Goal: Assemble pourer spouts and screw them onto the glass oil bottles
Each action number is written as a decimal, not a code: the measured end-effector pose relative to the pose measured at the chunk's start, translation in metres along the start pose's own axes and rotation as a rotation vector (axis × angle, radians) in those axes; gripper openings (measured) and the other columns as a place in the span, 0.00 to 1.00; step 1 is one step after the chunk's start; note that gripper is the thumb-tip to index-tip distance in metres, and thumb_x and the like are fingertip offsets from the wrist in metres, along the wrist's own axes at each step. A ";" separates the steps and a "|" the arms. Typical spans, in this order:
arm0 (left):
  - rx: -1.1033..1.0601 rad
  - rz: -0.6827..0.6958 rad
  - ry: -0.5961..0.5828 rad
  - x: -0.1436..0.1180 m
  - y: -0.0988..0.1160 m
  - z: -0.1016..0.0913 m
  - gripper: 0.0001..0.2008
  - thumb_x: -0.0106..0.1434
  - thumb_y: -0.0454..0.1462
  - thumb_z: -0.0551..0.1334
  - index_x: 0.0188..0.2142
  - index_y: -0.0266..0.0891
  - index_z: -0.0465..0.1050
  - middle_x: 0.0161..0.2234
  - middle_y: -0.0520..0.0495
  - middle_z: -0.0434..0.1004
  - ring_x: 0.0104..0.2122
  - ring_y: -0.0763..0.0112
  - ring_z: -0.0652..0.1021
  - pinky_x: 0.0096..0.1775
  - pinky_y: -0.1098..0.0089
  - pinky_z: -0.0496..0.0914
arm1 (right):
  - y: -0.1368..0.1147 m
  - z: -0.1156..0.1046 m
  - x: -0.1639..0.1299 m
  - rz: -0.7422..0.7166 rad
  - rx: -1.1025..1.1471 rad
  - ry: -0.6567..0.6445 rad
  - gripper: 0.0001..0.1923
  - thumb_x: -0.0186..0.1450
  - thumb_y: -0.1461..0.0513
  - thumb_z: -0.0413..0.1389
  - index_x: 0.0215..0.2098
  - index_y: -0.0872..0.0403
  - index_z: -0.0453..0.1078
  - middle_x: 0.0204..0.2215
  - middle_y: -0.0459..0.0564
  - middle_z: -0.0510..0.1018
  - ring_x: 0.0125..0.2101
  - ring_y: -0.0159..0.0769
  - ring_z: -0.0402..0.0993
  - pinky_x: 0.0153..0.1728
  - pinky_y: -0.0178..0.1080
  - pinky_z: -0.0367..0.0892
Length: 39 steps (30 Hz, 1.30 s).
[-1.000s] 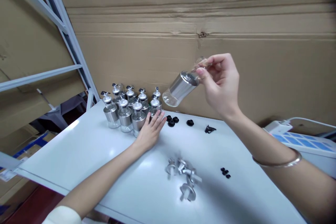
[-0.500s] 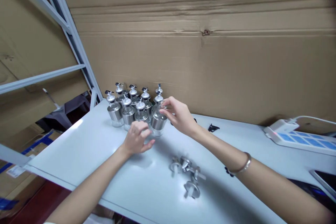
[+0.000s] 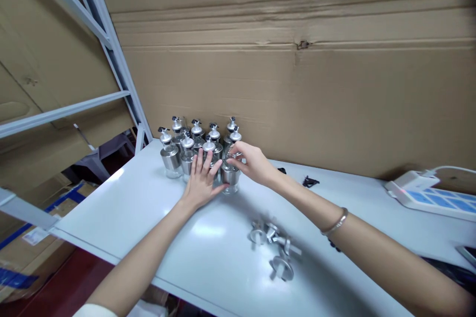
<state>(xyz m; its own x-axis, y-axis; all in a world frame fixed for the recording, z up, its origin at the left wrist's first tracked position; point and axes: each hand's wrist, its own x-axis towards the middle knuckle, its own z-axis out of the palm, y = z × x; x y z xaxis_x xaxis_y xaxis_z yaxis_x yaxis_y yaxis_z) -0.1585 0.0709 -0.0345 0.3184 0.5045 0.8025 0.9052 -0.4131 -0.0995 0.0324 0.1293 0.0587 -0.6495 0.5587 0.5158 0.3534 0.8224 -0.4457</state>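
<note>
A cluster of several small glass bottles with silver sleeves and pourer caps (image 3: pixel 193 146) stands at the back of the white table (image 3: pixel 122 208), against a cardboard wall. One more silver-sleeved bottle without a cap (image 3: pixel 230 176) stands upright at the cluster's right front. My right hand (image 3: pixel 250 162) pinches that bottle at its neck. My left hand (image 3: pixel 203 182) lies flat with fingers spread against the front of the cluster, touching the bottles. A metal bangle sits on my right wrist.
Several loose silver pourer caps (image 3: pixel 275 247) lie on the table under my right forearm. Small black parts (image 3: pixel 309 181) rest near the cardboard wall (image 3: pixel 334 84). A white and blue device (image 3: pixel 431 193) sits at the right. A grey shelf frame (image 3: pixel 92 34) stands left.
My right hand has brought the uncapped bottle down from the air and set it upright beside the cluster. My left hand stayed at the front of the bottles, now flat with spread fingers.
</note>
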 end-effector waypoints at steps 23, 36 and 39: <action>-0.087 -0.097 0.189 0.019 0.003 -0.017 0.19 0.53 0.27 0.56 0.45 0.40 0.60 0.47 0.40 0.62 0.55 0.54 0.65 0.52 0.54 0.66 | 0.002 -0.005 0.177 0.210 -0.607 -0.567 0.13 0.54 0.72 0.60 0.38 0.60 0.80 0.37 0.58 0.83 0.36 0.41 0.79 0.36 0.34 0.69; -0.116 -0.080 0.206 0.018 -0.009 -0.027 0.12 0.61 0.33 0.55 0.45 0.41 0.64 0.41 0.43 0.63 0.42 0.61 0.68 0.44 0.62 0.66 | -0.033 -0.074 0.165 0.006 -0.366 0.212 0.05 0.64 0.69 0.51 0.37 0.56 0.68 0.38 0.55 0.75 0.44 0.45 0.73 0.47 0.49 0.68; -0.135 -0.123 0.293 0.017 -0.017 -0.030 0.12 0.64 0.35 0.53 0.47 0.41 0.59 0.42 0.43 0.61 0.44 0.61 0.67 0.45 0.61 0.65 | -0.054 -0.096 0.147 -0.068 -0.097 0.443 0.06 0.64 0.68 0.52 0.31 0.51 0.62 0.38 0.50 0.71 0.38 0.40 0.74 0.36 0.45 0.74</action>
<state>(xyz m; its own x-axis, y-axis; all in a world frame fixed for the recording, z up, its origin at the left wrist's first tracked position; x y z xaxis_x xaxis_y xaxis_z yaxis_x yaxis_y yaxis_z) -0.1768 0.0636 -0.0014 0.0971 0.3262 0.9403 0.8802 -0.4691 0.0718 -0.0182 0.1772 0.2288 -0.3308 0.4778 0.8138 0.3954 0.8532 -0.3401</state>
